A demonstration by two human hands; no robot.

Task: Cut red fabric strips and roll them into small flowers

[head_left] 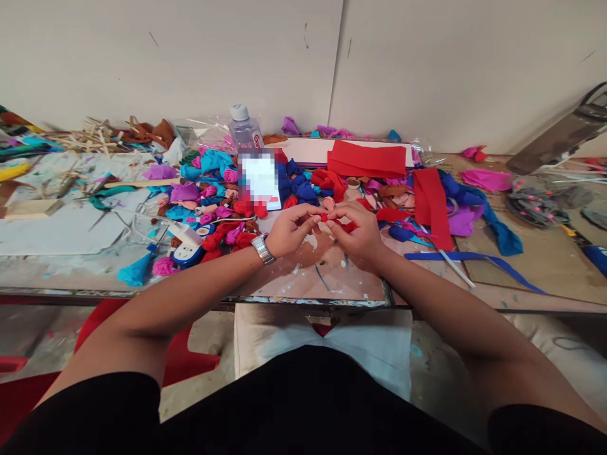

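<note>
Between my hands, just above the table's front part, is a narrow piece of red crepe paper (349, 226). My left hand (293, 231) pinches one end of it with thumb and fingertips. From the other side my right hand (358, 230) grips it the same way, and the fingertips nearly meet. A short red tail shows beneath the right fingers; the rest is hidden by them. Wider folded red crepe sheets (366, 159) lie behind my hands, and another red sheet (432, 210) hangs over the pile on the right.
Rolled crepe paper flowers (208, 189) in several colours crowd the table. A phone (262, 183) leans behind my hands, beside a clear water bottle (245, 131). A blue-and-white power strip (188, 251) lies left, a blue paper strip (478, 258) right. A dark bottle (545, 138) stands far right.
</note>
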